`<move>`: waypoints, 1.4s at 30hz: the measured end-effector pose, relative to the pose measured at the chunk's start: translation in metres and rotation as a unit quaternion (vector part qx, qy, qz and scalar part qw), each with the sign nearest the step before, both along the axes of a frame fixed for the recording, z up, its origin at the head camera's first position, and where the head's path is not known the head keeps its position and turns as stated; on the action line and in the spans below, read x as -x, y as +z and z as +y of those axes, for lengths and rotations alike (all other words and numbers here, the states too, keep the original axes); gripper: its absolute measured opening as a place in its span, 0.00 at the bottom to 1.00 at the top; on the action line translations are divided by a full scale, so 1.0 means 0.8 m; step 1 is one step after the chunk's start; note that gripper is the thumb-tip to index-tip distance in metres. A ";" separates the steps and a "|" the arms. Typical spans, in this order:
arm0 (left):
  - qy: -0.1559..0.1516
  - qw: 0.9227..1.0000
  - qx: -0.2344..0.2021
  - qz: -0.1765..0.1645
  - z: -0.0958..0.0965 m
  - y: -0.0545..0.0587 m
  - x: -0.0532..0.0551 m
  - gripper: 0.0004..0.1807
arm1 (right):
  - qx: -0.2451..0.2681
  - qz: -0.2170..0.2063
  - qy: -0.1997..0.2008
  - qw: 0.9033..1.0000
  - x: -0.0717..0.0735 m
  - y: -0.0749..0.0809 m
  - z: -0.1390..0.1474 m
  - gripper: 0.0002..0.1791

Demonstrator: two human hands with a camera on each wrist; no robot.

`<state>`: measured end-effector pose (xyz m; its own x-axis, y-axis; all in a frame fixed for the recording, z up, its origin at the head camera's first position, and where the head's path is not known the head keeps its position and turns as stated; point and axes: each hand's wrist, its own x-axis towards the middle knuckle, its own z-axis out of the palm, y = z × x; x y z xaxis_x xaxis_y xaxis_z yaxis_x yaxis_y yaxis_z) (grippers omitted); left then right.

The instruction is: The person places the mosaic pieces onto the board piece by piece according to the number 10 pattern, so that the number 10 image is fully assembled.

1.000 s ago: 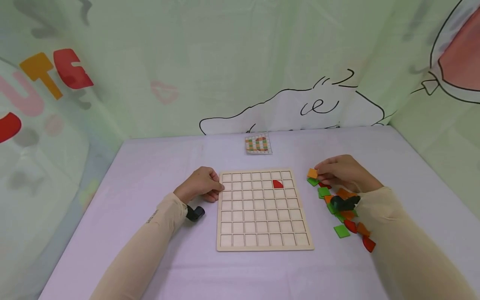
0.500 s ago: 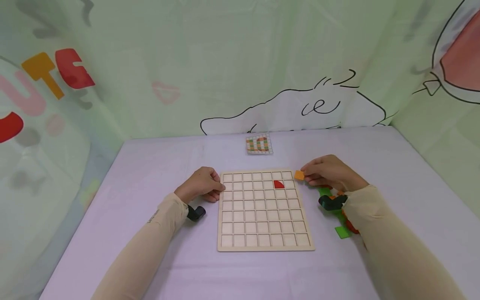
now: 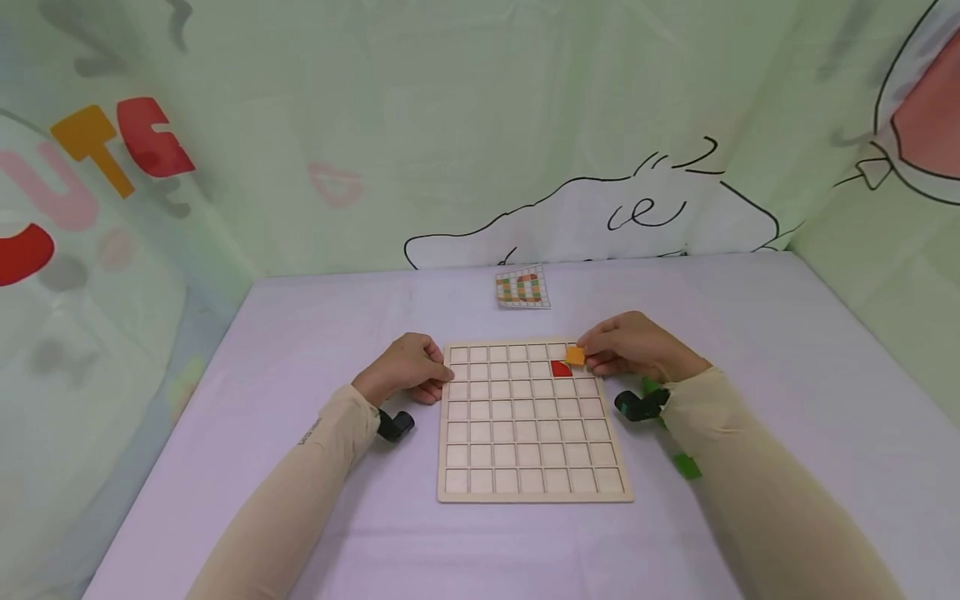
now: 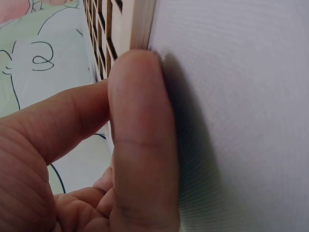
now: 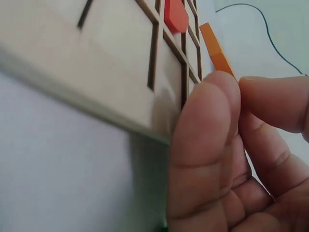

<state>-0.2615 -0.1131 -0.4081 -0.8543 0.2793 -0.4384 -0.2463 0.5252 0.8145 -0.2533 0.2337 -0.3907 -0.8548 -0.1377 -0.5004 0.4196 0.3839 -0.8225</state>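
A pale wooden grid board lies flat on the table. At its left edge my left hand holds the rim between thumb and fingers; the left wrist view shows the fingertips right at the board's side. My right hand pinches an orange square tile over the board's upper right corner. In the right wrist view the orange tile is tilted and sticks out beyond the fingertips. A red quarter-circle piece sits in a cell close by, partly overlapped by the orange tile in the head view.
Beyond the board lies a small printed card with a coloured grid pattern. A green tile shows beside the right sleeve, which hides most of the loose pieces. Printed cloth walls stand behind the table and at its sides.
My right hand has carried the orange tile leftward from the loose pieces to above the board's upper right corner. The right sleeve now covers most of the pieces. My left hand stays at the edge.
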 end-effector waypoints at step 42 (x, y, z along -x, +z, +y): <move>0.006 1.000 -0.007 -0.006 0.000 0.002 -0.001 0.12 | 0.003 0.023 0.103 0.994 0.011 0.004 -0.049 0.17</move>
<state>-0.2604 -0.1128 -0.4064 -0.8521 0.2751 -0.4453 -0.2630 0.5106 0.8186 -0.2622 0.1947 -0.3874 -0.8305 -0.3145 -0.4598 0.2947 0.4524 -0.8417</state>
